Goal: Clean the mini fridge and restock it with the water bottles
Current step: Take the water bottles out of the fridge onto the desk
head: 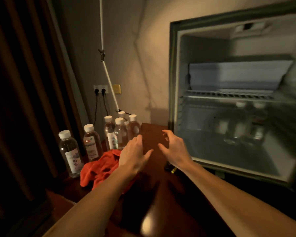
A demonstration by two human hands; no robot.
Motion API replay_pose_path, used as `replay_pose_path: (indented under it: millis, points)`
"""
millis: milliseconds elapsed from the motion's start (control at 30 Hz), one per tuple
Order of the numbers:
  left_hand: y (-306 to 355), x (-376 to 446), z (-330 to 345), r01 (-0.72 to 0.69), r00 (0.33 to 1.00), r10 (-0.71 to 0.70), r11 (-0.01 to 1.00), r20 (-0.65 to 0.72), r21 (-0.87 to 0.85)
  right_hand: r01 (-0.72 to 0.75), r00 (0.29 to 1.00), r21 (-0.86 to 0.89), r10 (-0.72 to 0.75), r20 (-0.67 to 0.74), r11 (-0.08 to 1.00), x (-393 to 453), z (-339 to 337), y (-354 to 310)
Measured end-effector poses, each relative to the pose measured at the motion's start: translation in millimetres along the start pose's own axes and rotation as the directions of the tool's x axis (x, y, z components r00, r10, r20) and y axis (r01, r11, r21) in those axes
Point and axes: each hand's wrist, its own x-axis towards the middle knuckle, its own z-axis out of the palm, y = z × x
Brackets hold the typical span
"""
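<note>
The mini fridge stands open on the right, with a wire shelf and several blurred water bottles on its floor. More water bottles with white caps stand on the dark wooden table at the left; the two nearest are the front bottle and a second bottle behind it. A red cloth lies crumpled beside them. My left hand hovers over the cloth's right edge, fingers straight, holding nothing. My right hand hovers just in front of the fridge with spread, slightly bent fingers, empty.
A dark curtain hangs at the left. A wall socket with two black plugs sits behind the bottles, and a white cord runs diagonally down the wall. A small dark object lies by the fridge's front corner.
</note>
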Motion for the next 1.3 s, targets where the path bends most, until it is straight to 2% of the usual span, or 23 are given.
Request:
replay_pose_path:
  millis: [100,233,367,500,667,800,967,1100,1300]
  points:
    - [47,-4,6,-0.163,0.986,0.16,0.985,0.048,0.064,-0.053,0.996,-0.144,0.043,-0.074,0.988,-19,-44,24]
    - [107,-1,20,-0.412,0.911,0.4,0.897,0.1,0.16,-0.221,0.975,-0.253,0.207,-0.082,0.942,-37,-100,62]
    - [160,7,42,-0.479,0.878,0.461,0.854,0.13,0.203,-0.297,0.955,-0.489,0.263,-0.139,0.82,-51,-152,101]
    - [201,21,63,-0.422,0.897,0.406,0.904,0.173,0.069,-0.367,0.928,-0.542,0.333,-0.163,0.756,-56,-182,133]
    - [233,47,98,-0.321,0.906,0.322,0.946,0.274,-0.048,-0.535,0.844,-0.386,0.489,-0.22,0.752,-39,-189,157]
    - [251,68,119,-0.131,0.934,0.196,0.966,0.299,-0.224,-0.58,0.804,-0.213,0.509,-0.308,0.786,-16,-182,174]
    - [261,96,146,0.007,0.95,0.137,0.889,0.28,-0.457,-0.538,0.755,0.023,0.494,-0.432,0.843,16,-178,189]
    - [268,120,165,0.075,0.947,0.117,0.826,0.3,-0.559,-0.486,0.753,0.083,0.465,-0.465,0.87,30,-169,201]
    - [272,136,181,0.096,0.956,0.114,0.747,0.269,-0.658,-0.502,0.699,0.155,0.505,-0.507,0.851,44,-158,220]
